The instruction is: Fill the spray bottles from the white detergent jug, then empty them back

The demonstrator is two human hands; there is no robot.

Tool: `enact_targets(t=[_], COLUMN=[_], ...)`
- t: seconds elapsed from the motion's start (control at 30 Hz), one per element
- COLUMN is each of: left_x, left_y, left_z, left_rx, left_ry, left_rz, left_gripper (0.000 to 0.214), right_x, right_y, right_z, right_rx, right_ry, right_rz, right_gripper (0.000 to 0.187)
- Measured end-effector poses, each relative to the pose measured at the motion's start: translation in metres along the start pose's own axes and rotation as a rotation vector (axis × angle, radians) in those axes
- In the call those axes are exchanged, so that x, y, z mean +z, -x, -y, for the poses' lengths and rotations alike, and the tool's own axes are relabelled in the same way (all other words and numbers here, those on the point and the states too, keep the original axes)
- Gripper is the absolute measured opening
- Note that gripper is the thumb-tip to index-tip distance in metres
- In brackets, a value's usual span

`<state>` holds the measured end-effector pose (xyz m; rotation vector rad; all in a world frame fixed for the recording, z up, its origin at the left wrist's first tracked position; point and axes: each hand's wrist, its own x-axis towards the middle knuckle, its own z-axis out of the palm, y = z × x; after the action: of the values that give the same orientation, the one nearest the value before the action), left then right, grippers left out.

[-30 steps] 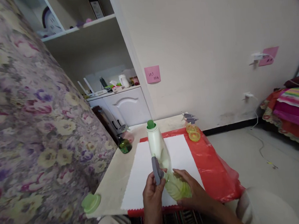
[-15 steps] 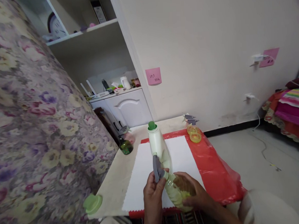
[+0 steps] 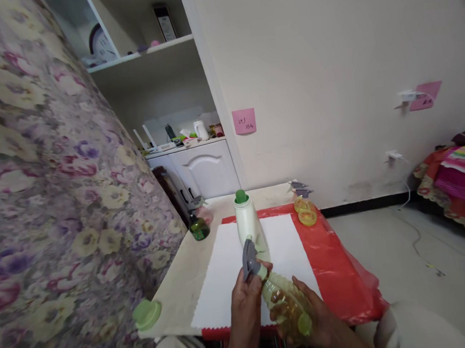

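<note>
A clear yellow-green spray bottle [image 3: 283, 291] with a grey trigger head [image 3: 250, 257] is held tilted above the near part of the white sheet [image 3: 212, 279]. My left hand [image 3: 247, 298] grips it at the collar, just below the trigger head. Around the lower body of the bottle my right hand [image 3: 312, 312] is wrapped, and its fingers show through the clear plastic. Just beyond the trigger head stands a tall pale green bottle [image 3: 247, 220], uncapped, with something green [image 3: 240, 196] at its mouth.
Red plastic [image 3: 339, 272] lies under the sheet on the table. Yellow spray bottles [image 3: 307, 217] stand at the back right, a dark green bottle [image 3: 199, 227] at the left. A light green cap [image 3: 146, 314] sits on the near left corner, beside a floral curtain [image 3: 74, 203].
The spray bottle has turned slightly, its trigger head shifting right. My right hand has moved its grip around the lower body. The camera view has shifted a little.
</note>
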<state>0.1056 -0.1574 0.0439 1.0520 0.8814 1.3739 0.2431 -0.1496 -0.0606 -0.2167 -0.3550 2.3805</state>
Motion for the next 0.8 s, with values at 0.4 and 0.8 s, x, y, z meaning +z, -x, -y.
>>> enact_targets(t=[0.4,0.8], left_x=[-0.010,-0.016], left_y=[-0.009,-0.008], left_z=[0.013,0.000], left_rx=[0.072,0.087], left_ry=[-0.029,-0.010], left_rz=[-0.220,-0.197], left_gripper=[0.036,0.041], right_x=[0.021,0.010], right_y=[0.007,-0.001], right_z=[0.003,-0.003], right_rx=[-0.195,-0.186], right_ry=[0.021,0.310], right_rz=[-0.099,-0.163], right_gripper=[0.052,0.071])
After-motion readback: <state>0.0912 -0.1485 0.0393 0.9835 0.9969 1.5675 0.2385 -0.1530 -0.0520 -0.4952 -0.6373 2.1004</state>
